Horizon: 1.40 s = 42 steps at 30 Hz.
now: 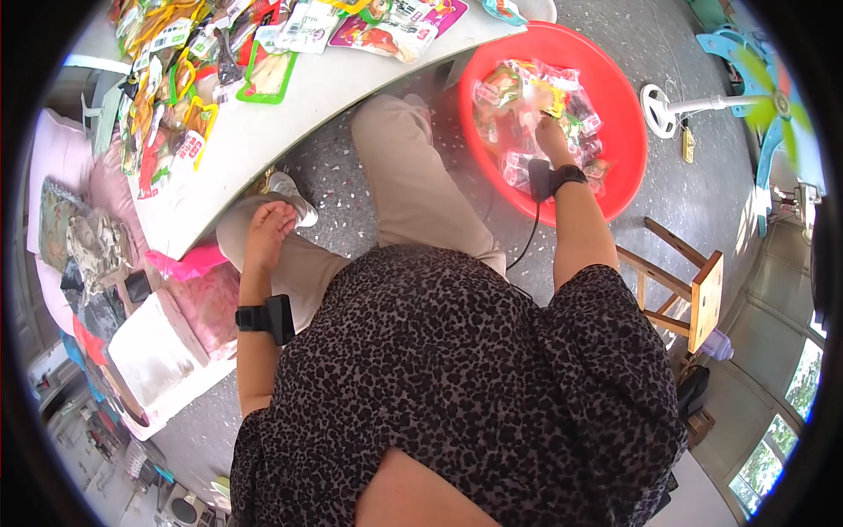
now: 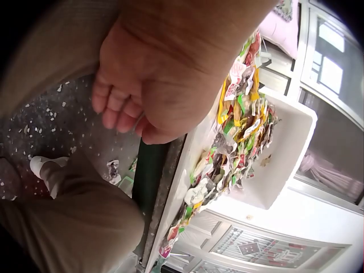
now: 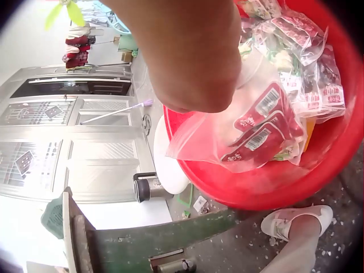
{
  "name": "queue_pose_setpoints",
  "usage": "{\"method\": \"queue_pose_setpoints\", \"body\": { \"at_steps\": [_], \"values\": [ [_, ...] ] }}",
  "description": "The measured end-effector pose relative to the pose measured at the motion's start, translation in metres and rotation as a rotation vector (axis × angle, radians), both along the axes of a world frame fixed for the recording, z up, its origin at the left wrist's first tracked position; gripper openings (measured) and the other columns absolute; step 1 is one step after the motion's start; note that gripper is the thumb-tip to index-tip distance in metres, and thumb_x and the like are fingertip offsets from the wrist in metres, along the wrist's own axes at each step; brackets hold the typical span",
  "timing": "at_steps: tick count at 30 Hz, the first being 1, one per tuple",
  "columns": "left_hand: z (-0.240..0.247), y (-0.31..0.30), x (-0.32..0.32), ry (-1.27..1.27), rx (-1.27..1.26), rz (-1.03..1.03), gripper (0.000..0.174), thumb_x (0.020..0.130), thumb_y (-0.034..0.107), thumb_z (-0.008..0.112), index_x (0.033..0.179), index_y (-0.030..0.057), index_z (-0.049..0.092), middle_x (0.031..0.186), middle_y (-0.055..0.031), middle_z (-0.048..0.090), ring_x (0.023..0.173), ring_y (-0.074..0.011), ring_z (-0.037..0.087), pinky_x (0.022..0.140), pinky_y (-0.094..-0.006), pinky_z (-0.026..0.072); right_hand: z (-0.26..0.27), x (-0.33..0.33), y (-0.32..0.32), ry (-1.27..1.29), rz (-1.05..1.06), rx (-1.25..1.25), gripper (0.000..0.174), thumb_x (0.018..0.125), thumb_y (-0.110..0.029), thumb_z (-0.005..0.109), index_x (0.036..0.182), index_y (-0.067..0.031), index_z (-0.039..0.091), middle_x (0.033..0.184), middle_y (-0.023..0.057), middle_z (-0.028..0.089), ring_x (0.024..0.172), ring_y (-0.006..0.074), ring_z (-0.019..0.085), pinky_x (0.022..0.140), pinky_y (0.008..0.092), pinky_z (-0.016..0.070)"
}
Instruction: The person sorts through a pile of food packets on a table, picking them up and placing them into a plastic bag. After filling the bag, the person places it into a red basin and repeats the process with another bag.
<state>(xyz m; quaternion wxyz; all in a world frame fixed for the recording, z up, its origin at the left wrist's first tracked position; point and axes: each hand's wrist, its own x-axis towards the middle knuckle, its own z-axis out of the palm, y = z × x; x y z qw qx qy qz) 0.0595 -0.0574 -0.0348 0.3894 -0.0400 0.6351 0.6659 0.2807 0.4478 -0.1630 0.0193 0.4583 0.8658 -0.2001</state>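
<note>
My right hand (image 1: 551, 140) reaches into a red plastic tub (image 1: 622, 176) on the floor. It grips a clear plastic bag (image 3: 261, 128) holding packets with red labels and barcodes; the fingers are mostly hidden behind the back of the hand (image 3: 193, 62) in the right wrist view. More clear bags of packets (image 3: 324, 85) lie in the tub around it. Above the left thigh, my left hand (image 1: 270, 230) hangs with loosely curled fingers and holds nothing. Its palm side (image 2: 165, 85) shows in the left wrist view, beside the table edge.
On the white table (image 1: 290, 145) several colourful snack packets (image 1: 189, 97) are heaped, with a white foam box (image 2: 293, 142) behind them. A wooden stool (image 1: 707, 299) stands right of me, and a fan (image 1: 773, 105) beyond the tub. Pink cushions (image 1: 202, 307) lie to the left.
</note>
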Motion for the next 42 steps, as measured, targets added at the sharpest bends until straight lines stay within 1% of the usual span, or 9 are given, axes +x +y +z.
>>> {"method": "queue_pose_setpoints", "body": {
  "at_steps": [6,12,18,22,24,26,34,38,42],
  "values": [
    [0.0,-0.002,0.002,0.002,-0.017,0.02,0.015,0.08,0.012,0.047,0.092,0.0028,0.048,0.085,-0.0053,0.053,0.081,-0.0139,0.052,0.074,-0.0258,0.0406,0.02,-0.005,-0.026,-0.325,0.383,0.229,0.017,0.074,-0.011,0.042,0.088,-0.01,0.052,0.085,0.0105,0.056,0.087,0.0274,0.052,0.07,0.042,0.0426],
    [-0.001,-0.004,0.003,0.019,-0.026,0.013,0.017,0.081,0.014,0.046,0.094,0.0027,0.048,0.088,-0.0055,0.053,0.083,-0.0141,0.051,0.075,-0.0261,0.0403,-0.004,0.05,-0.054,-0.66,0.18,-0.085,0.028,0.076,-0.013,0.039,0.099,-0.0123,0.055,0.11,0.0098,0.049,0.101,0.026,0.048,0.082,0.0487,0.0331],
    [0.002,0.002,0.004,0.038,-0.012,0.015,0.019,0.081,0.016,0.047,0.095,0.0029,0.047,0.089,-0.0061,0.053,0.084,-0.0139,0.051,0.074,-0.0256,0.0405,-0.008,0.026,-0.04,-0.187,0.211,0.064,0.022,0.072,-0.01,0.039,0.087,-0.004,0.053,0.078,0.0217,0.055,0.076,0.0382,0.053,0.067,0.0424,0.0424],
    [0.005,-0.002,0.003,0.083,0.019,0.04,0.022,0.079,0.018,0.05,0.095,0.002,0.048,0.087,-0.0055,0.053,0.081,-0.0133,0.051,0.07,-0.0244,0.0415,0.037,-0.046,-0.068,0.435,0.372,0.141,0.013,0.072,-0.01,0.045,0.08,-0.0031,0.053,0.076,0.0189,0.055,0.071,0.0339,0.054,0.063,0.0385,0.0428],
    [0.012,-0.008,0.0,0.154,0.028,0.011,0.022,0.079,0.019,0.05,0.093,0.0021,0.049,0.083,-0.004,0.053,0.077,-0.0121,0.051,0.067,-0.0232,0.0414,0.082,-0.083,-0.104,0.656,0.419,-0.059,0.011,0.074,-0.006,0.048,0.082,-0.0009,0.053,0.075,0.0102,0.055,0.07,0.0197,0.053,0.065,0.0276,0.0417],
    [0.024,-0.017,-0.002,0.195,0.031,0.084,0.018,0.08,0.017,0.048,0.091,0.0032,0.048,0.085,-0.0044,0.053,0.079,-0.0121,0.05,0.071,-0.0238,0.0411,0.12,-0.111,-0.144,0.737,0.485,-0.185,0.009,0.075,-0.004,0.047,0.081,-0.0005,0.053,0.074,0.0053,0.053,0.068,0.012,0.049,0.063,0.0232,0.0403],
    [0.061,-0.088,-0.009,0.484,-0.067,0.352,0.013,0.079,0.013,0.049,0.086,0.0028,0.051,0.081,-0.0022,0.053,0.076,-0.0087,0.047,0.07,-0.0216,0.0386,0.138,-0.154,-0.23,0.81,0.89,-0.137,0.014,0.074,-0.007,0.051,0.087,0.0004,0.051,0.083,0.0133,0.054,0.076,0.0248,0.052,0.066,0.0302,0.041],
    [0.07,-0.16,-0.016,0.788,-0.5,0.658,0.017,0.077,0.012,0.05,0.089,-0.0005,0.053,0.081,-0.0037,0.054,0.072,-0.0106,0.05,0.066,-0.0228,0.041,0.126,-0.157,-0.245,0.795,1.006,0.029,0.016,0.068,-0.004,0.05,0.084,0.0,0.051,0.079,0.0139,0.054,0.072,0.0288,0.052,0.065,0.0344,0.0409],
    [0.091,-0.239,-0.023,1.003,-1.059,0.811,0.025,0.072,0.018,0.051,0.091,0.0021,0.055,0.091,-0.0163,0.055,0.088,-0.0294,0.051,0.077,-0.0342,0.0395,0.13,-0.161,-0.249,0.771,1.093,0.072,0.015,0.065,-0.002,0.05,0.08,-0.0003,0.05,0.077,0.0143,0.053,0.07,0.0305,0.051,0.064,0.0365,0.0405]
  ]
}}
